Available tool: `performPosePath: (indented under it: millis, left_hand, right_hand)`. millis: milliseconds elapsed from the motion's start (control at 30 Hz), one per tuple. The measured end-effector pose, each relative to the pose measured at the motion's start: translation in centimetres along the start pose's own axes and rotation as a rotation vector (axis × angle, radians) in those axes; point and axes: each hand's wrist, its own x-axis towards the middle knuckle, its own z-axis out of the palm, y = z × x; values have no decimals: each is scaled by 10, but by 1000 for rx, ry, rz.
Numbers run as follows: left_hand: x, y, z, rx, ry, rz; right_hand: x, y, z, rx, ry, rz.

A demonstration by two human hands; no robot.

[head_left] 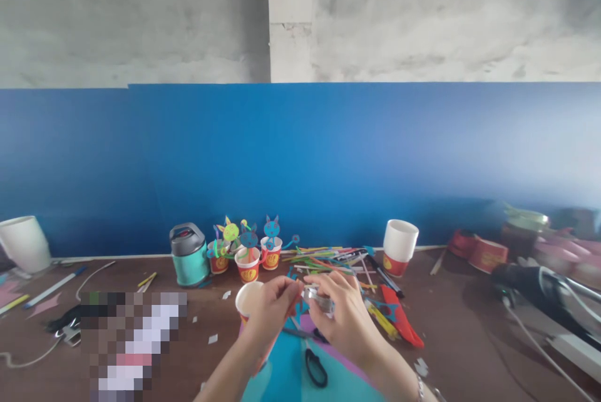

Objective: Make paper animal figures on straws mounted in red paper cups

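Near the middle of the table, my left hand [277, 305] is closed, thumb and fingertips pinched together on something too small to make out. My right hand [342, 314] curls round a shiny, clear roll that looks like a tape roll [319, 299], held close to the left fingertips. A white-and-red paper cup [248, 297] stands just behind my left hand, partly covered by it. Below both hands lie sheets of blue paper [286, 371] and purple paper, with black-handled scissors [316, 369] on top, their blades partly hidden.
Three small cups with paper cat figures [248, 272] stand at the back beside a teal jar [190, 261]. Straws and pens [328, 257] lie behind my hands. Stacked cups [399, 245] and a red pouch [402, 320] are to the right. Cables [539, 339] cross the right side.
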Motion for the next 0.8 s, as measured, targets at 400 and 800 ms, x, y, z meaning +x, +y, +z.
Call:
performPosePath:
  millis: [400,800]
  left_hand:
    - [-1,-7,-9,-370,-183,-137]
    - [1,-7,-2,126,-107,-6]
  right_hand:
    - [3,8,9,106,-24,111]
    - [0,5,15,5,21,144]
